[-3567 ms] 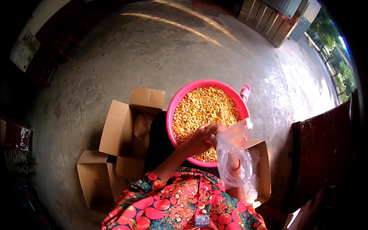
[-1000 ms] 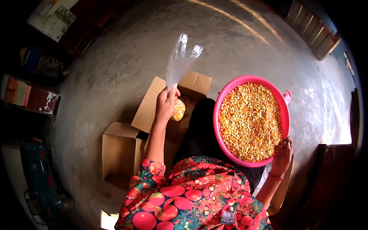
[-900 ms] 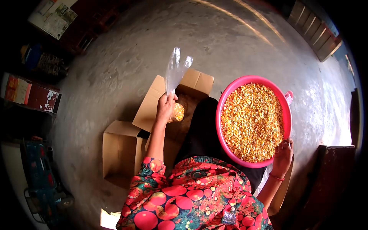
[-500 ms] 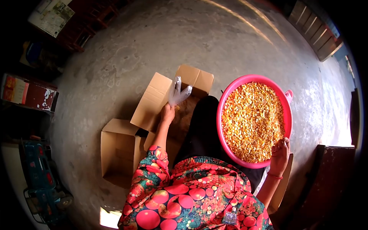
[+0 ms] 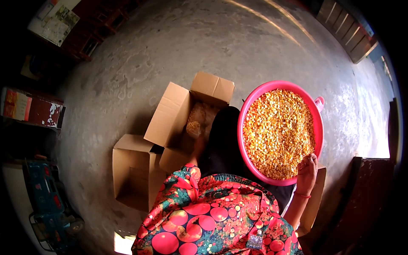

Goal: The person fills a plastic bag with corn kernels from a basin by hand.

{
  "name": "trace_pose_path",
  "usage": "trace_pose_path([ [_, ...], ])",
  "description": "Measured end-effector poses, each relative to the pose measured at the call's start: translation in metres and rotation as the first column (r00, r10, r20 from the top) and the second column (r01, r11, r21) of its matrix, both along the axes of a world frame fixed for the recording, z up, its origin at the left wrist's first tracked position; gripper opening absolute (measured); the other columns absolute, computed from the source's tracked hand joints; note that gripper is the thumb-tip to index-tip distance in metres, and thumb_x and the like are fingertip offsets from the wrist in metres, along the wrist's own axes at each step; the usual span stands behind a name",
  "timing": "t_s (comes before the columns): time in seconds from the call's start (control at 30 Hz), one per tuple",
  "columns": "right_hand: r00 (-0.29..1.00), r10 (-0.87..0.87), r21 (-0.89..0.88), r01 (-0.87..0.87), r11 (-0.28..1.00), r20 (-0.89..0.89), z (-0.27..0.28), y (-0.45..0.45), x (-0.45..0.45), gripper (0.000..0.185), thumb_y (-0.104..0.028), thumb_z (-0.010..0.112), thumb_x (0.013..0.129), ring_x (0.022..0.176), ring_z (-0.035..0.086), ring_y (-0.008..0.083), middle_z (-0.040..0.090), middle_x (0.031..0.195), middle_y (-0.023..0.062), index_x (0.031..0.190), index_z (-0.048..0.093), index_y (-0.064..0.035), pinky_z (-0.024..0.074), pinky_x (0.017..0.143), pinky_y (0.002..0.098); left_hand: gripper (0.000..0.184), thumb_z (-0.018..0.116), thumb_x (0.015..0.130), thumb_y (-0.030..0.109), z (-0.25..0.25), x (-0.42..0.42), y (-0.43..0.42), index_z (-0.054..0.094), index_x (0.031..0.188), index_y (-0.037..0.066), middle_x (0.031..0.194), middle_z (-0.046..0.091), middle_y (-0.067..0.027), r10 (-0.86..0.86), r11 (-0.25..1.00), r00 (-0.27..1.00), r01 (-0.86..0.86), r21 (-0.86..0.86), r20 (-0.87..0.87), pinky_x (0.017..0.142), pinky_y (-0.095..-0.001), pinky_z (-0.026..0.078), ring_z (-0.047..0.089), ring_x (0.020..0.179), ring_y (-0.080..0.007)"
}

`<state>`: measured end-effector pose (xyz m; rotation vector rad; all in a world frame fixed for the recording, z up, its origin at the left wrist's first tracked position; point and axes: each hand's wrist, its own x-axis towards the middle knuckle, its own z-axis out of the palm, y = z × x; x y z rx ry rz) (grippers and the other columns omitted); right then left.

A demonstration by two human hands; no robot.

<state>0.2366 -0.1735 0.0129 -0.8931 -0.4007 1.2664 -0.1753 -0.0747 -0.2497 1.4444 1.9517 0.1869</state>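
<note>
Background poster point(image 5: 59, 25), perhaps lettered, beyond corn point(image 5: 278, 131).

Left hand point(image 5: 199, 143) was down inside the open cardboard box point(image 5: 168, 114), just beside a clear bag of corn point(image 5: 193, 128). Too dim in there to say whether it touched the bag. Right hand point(image 5: 307, 171) was at the near right rim of the pink basin point(image 5: 241, 142), fingers curled, red bracelet point(image 5: 302, 195) on the wrist. Basin held loose corn kernels point(image 5: 278, 131), spread nearly rim to rim. Second open box point(image 5: 131, 165) stood left of the first on the concrete floor point(image 5: 157, 55).
</note>
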Motion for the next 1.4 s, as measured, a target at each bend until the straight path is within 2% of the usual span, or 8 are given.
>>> trace_pose_path([
  [0.13, 0.999, -0.040, -0.061, 0.040, 0.997, -0.009, -0.002, -0.001, -0.012, 0.011, -0.009, 0.049, 0.091, 0.064, 0.045, 0.0064, 0.048, 0.076, -0.0026, 0.102, 0.050, -0.0088, 0.0381, 0.057, 0.0203, 0.029, 0.052, 0.084, 0.021, -0.010, 0.003, -0.007, 0.063, 0.096, -0.003, 0.096, 0.062, -0.0242, -0.081, 0.996, 0.997, 0.081, 0.033, -0.008, 0.075, -0.0447, 0.048, 0.059, 0.094, -0.0379],
  [0.27, 0.999, -0.043, -0.044, 0.044, 0.998, 0.022, -0.008, -0.002, -0.016, 0.012, -0.008, 0.050, 0.090, 0.066, 0.049, 0.0077, 0.054, 0.078, 0.0004, 0.101, 0.054, -0.0068, 0.0426, 0.057, 0.0213, 0.030, 0.051, 0.084, 0.022, -0.013, 0.000, -0.024, 0.063, 0.097, -0.002, 0.096, 0.062, -0.0234, -0.077, 0.997, 0.997, 0.077, 0.030, -0.028, 0.075, -0.0438, 0.049, 0.060, 0.093, -0.0366],
  [0.53, 0.995, -0.074, -0.112, 0.081, 0.990, 0.068, -0.001, -0.002, -0.030, 0.011, -0.008, 0.051, 0.090, 0.064, 0.049, 0.0078, 0.055, 0.079, 0.0011, 0.100, 0.054, -0.0066, 0.0426, 0.055, 0.0218, 0.032, 0.050, 0.086, 0.024, -0.009, -0.003, -0.046, 0.062, 0.099, -0.002, 0.095, 0.062, -0.0217, -0.061, 0.998, 0.997, 0.062, 0.029, -0.042, 0.074, -0.0420, 0.049, 0.060, 0.091, -0.0340],
  [0.67, 0.995, -0.024, -0.101, 0.034, 0.994, 0.099, -0.002, -0.005, -0.035, 0.011, -0.007, 0.050, 0.090, 0.065, 0.051, 0.0077, 0.056, 0.081, 0.0017, 0.100, 0.053, -0.0062, 0.0430, 0.054, 0.0207, 0.032, 0.049, 0.087, 0.025, -0.017, 0.002, -0.042, 0.062, 0.100, -0.001, 0.095, 0.063, -0.0208, -0.076, 0.996, 0.996, 0.078, 0.053, -0.041, 0.074, -0.0411, 0.049, 0.061, 0.090, -0.0327],
  [0.93, 0.983, -0.073, -0.120, 0.095, 0.988, 0.170, 0.004, -0.003, -0.045, 0.008, -0.008, 0.051, 0.090, 0.061, 0.049, 0.0066, 0.054, 0.077, 0.0015, 0.097, 0.053, -0.0058, 0.0422, 0.053, 0.0192, 0.034, 0.048, 0.088, 0.027, -0.013, 0.014, -0.027, 0.061, 0.102, 0.000, 0.094, 0.063, -0.0191, -0.080, 0.993, 0.997, 0.081, 0.087, -0.023, 0.073, -0.0393, 0.049, 0.061, 0.087, -0.0301],
  [1.2, 0.975, -0.050, -0.141, 0.082, 0.987, 0.214, 0.004, -0.001, -0.054, 0.006, -0.007, 0.052, 0.089, 0.056, 0.046, 0.0064, 0.052, 0.071, 0.0002, 0.095, 0.053, -0.0062, 0.0398, 0.050, 0.0189, 0.035, 0.047, 0.089, 0.029, -0.016, 0.016, -0.026, 0.061, 0.104, 0.000, 0.093, 0.064, -0.0174, -0.077, 0.992, 0.997, 0.078, 0.103, -0.012, 0.072, -0.0375, 0.049, 0.062, 0.085, -0.0275],
  [1.4, 0.981, -0.043, -0.118, 0.066, 0.991, 0.189, 0.008, 0.000, -0.060, 0.005, -0.007, 0.051, 0.090, 0.056, 0.047, 0.0060, 0.052, 0.071, 0.0007, 0.094, 0.052, -0.0057, 0.0403, 0.048, 0.0186, 0.036, 0.046, 0.090, 0.030, -0.017, 0.019, -0.023, 0.060, 0.106, 0.001, 0.093, 0.064, -0.0161, -0.081, 0.990, 0.997, 0.080, 0.117, 0.004, 0.072, -0.0361, 0.049, 0.063, 0.083, -0.0255],
])
